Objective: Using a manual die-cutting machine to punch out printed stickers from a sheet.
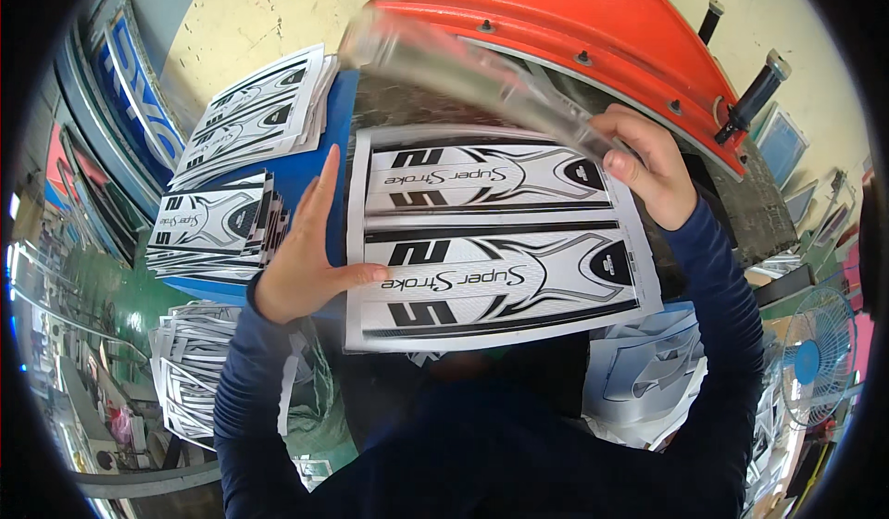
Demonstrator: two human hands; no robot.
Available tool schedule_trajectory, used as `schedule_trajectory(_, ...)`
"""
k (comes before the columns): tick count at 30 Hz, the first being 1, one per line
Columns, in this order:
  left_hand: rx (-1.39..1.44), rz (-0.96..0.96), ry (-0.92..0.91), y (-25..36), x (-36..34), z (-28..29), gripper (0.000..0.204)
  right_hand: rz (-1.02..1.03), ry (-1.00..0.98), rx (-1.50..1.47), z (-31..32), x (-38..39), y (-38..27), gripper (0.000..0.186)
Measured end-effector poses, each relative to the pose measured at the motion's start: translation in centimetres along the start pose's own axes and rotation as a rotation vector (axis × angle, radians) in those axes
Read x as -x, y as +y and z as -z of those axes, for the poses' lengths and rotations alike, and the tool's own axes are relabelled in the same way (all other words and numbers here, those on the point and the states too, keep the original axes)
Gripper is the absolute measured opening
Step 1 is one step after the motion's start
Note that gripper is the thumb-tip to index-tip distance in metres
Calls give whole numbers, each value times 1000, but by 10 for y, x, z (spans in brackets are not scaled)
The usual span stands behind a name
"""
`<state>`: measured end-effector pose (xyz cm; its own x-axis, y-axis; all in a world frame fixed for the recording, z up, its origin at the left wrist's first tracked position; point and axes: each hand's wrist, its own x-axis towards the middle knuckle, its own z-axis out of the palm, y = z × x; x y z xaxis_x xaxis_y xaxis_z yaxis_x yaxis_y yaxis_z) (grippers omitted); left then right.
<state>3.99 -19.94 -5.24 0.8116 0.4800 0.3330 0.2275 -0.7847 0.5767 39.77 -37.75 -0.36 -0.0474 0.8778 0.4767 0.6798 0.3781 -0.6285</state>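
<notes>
A white sheet printed with two black-and-grey patterned panels (514, 227) lies flat in front of me on a dark worn surface. My left hand (306, 255) is open, fingers stretched away from me, at the sheet's left edge. Its thumb lies over the lower panel. My right hand (653, 167) grips one end of a clear plate (463, 70), with thumb and fingers on opposite sides. Tilted and blurred by motion, the plate is raised above the sheet's far edge and reaches up to the left. I cannot make out its exact kind.
A red metal machine part (546, 19) with bolts spans the far side, a black-handled post (755, 98) at its right. On a blue board at left stand a stack of printed sheets (255, 112) and a stack of cut pieces (208, 227). Scrap (648, 371) fills a bag lower right.
</notes>
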Motion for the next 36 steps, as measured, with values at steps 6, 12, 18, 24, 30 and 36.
schedule_trajectory(6, -51, -268, 66, 40, -65, -12, 48, -61, 341, -263, -23, 24, 7, 60)
schedule_trajectory(12, -95, -304, -155, 53, -104, -58, 41, -64, 614, -352, -31, 37, 19, 62)
schedule_trajectory(18, -162, -463, -124, 42, -102, -78, 33, -24, 674, -452, -31, 40, 31, 59)
schedule_trajectory(24, 71, -166, -41, 47, -117, -72, 21, -18, 675, -385, -27, 40, 36, 60)
schedule_trajectory(30, 529, 69, 501, 11, -107, -17, 25, 47, 696, -393, -33, 35, 52, 62)
schedule_trajectory(36, 715, -300, 971, 3, -49, 111, 22, 89, 695, -517, -20, 49, 73, 72)
